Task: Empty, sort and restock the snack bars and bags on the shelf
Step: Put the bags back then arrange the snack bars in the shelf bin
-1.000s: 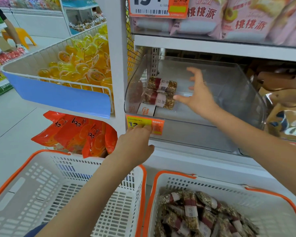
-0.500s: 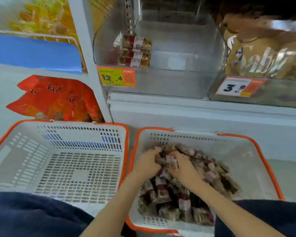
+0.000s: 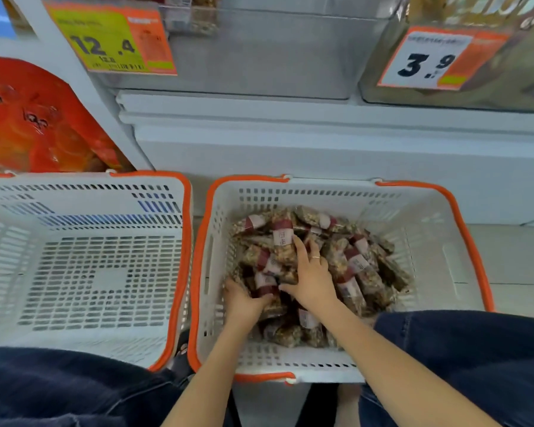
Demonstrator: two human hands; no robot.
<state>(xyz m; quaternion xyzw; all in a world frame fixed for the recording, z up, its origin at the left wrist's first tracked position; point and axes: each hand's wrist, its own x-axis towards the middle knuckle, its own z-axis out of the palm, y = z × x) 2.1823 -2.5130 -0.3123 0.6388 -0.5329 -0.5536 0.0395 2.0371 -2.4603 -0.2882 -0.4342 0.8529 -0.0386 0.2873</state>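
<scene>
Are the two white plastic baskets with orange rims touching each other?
Apart. The head view shows a narrow dark gap between the left white basket and the right white basket, all along their facing orange rims.

Left hand's fingertips (image 3: 233, 283) buried among snack bars (image 3: 356, 266); grip unclear.

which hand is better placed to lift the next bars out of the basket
Probably left: the left hand already curls around a bar in the right basket, while the right hand lies flat on the pile.
</scene>
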